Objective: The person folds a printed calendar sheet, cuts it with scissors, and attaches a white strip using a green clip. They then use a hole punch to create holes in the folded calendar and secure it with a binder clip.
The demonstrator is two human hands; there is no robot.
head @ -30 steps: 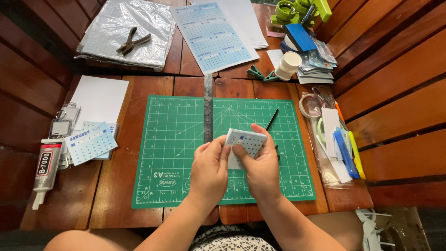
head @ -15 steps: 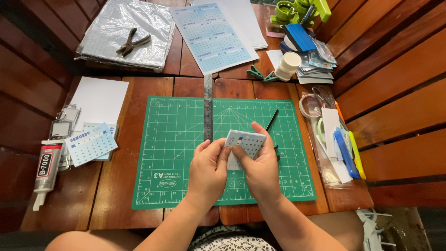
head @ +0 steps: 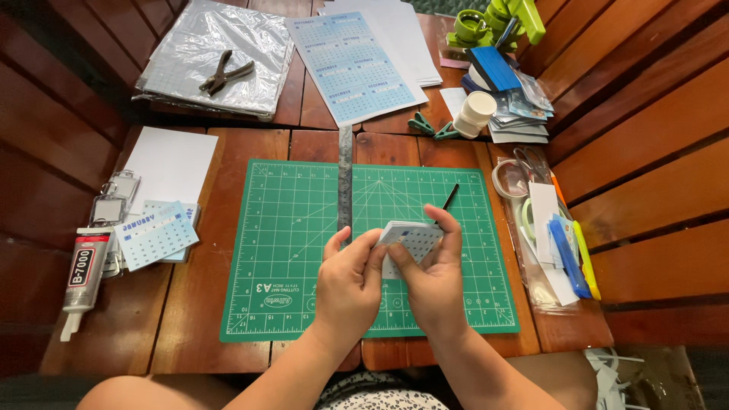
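Both hands hold a small stack of light-blue calendar cards (head: 410,237) just above the green cutting mat (head: 288,250). My left hand (head: 351,285) pinches the stack's left edge with thumb and fingers. My right hand (head: 434,277) cups it from the right, fingers curled over the far edge. A metal ruler (head: 345,178) lies upright along the mat's middle, just beyond my left thumb. A thin black pen-like tool (head: 450,196) rests on the mat past my right fingers.
Loose calendar cards (head: 156,234), clear keychain cases (head: 114,199) and a glue tube (head: 82,275) lie at left. White sheet (head: 173,163), pliers (head: 222,74) on plastic sleeves, printed calendar sheets (head: 353,64) are behind. A white jar (head: 475,114), scissors and coloured pens (head: 566,254) sit at right.
The card stack has tilted flatter and dropped slightly toward me between my hands. My fingers have shifted along its edges. Nothing else on the table moved.
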